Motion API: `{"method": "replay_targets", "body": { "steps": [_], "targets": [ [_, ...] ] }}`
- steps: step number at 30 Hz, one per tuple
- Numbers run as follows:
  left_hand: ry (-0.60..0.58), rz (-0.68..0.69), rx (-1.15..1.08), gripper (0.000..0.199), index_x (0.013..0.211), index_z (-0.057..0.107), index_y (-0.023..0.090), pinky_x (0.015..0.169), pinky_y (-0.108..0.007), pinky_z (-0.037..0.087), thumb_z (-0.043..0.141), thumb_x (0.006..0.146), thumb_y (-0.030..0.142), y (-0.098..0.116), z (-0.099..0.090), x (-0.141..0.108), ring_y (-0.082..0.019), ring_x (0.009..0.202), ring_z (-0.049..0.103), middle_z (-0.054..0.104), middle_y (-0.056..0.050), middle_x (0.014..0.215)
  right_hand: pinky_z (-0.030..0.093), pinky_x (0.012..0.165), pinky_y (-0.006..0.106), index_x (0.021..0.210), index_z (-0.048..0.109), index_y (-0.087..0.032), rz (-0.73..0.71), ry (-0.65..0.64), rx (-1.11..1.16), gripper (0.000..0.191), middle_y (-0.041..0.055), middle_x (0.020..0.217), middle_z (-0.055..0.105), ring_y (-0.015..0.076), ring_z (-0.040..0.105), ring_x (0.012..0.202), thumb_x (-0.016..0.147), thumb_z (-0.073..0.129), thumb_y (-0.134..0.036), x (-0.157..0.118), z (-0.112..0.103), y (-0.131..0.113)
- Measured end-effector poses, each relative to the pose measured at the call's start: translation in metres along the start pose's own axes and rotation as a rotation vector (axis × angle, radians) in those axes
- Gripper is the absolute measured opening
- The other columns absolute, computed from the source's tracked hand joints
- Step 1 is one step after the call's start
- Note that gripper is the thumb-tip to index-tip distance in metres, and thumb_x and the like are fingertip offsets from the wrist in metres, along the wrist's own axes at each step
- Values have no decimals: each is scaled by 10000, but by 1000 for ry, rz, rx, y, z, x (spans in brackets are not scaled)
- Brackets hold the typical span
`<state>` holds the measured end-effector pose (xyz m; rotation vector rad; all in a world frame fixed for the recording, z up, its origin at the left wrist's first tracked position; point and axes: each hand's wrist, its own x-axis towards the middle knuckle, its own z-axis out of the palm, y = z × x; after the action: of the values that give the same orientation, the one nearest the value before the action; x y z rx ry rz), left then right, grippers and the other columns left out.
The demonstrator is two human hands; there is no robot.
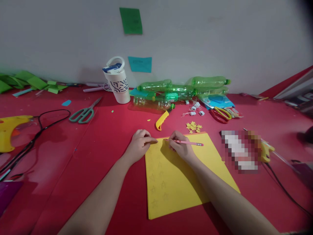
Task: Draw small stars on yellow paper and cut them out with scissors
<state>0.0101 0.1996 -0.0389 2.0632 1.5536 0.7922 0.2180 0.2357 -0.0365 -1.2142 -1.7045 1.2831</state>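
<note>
A yellow sheet of paper [190, 192] lies on the red table, with several star outlines drawn in pencil down its left side. My right hand [180, 147] grips a pink pencil [189, 142], its tip at the sheet near the top edge. At the sheet's upper left corner rests my left hand [140, 145], index finger stretched onto the paper and the other fingers loosely bent, holding nothing. Just beyond the top edge sits a small pile of cut yellow stars [193, 126]. A yellow box cutter [161, 120] lies between the hands, farther back.
Green plastic bottles [151, 103] lie along the wall, beside a white cup [118, 85]. Grey-handled scissors [84, 112] and a yellow glue gun [12, 130] with its cord are at left. Red-and-yellow-handled scissors [221, 115] and another glue gun [266, 151] are at right.
</note>
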Motion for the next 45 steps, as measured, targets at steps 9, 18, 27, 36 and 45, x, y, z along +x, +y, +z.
{"method": "replay_targets", "body": {
  "steps": [9, 18, 27, 36, 45],
  "targets": [
    [-10, -8, 15, 295, 930, 701, 305, 797, -338, 402, 455, 855, 160, 0, 1, 1, -192, 903, 446, 527, -31, 876, 265, 430, 214, 646, 446, -206, -28, -11, -75, 71, -54, 496, 469, 108, 424, 455, 690, 494, -178, 2, -3, 0],
    [-6, -8, 18, 306, 926, 702, 307, 786, -335, 406, 454, 849, 146, -1, 1, 0, -191, 893, 446, 526, -31, 871, 241, 433, 220, 612, 421, -206, -41, -20, -103, 100, -63, 473, 425, 101, 391, 443, 673, 490, -167, 2, -4, 0],
    [-3, -5, 20, 296, 929, 702, 305, 789, -330, 403, 460, 852, 153, -1, 1, 0, -188, 891, 445, 521, -29, 868, 236, 432, 217, 618, 427, -203, -56, -26, -108, 104, -62, 481, 417, 97, 380, 445, 681, 486, -147, 1, -5, 1],
    [-1, -4, 21, 296, 930, 703, 300, 791, -324, 399, 462, 854, 147, 0, 1, 1, -185, 895, 444, 525, -26, 869, 275, 436, 208, 643, 464, -197, -18, -33, -74, 74, -46, 507, 491, 103, 432, 458, 706, 489, -168, 0, 0, 0],
    [8, 7, 35, 285, 918, 705, 287, 793, -321, 398, 467, 852, 144, -1, 1, 1, -183, 889, 445, 526, -27, 868, 285, 442, 210, 671, 477, -200, -35, -29, -55, 69, -46, 522, 510, 105, 441, 461, 734, 503, -204, -1, 4, 5]
  ]
}}
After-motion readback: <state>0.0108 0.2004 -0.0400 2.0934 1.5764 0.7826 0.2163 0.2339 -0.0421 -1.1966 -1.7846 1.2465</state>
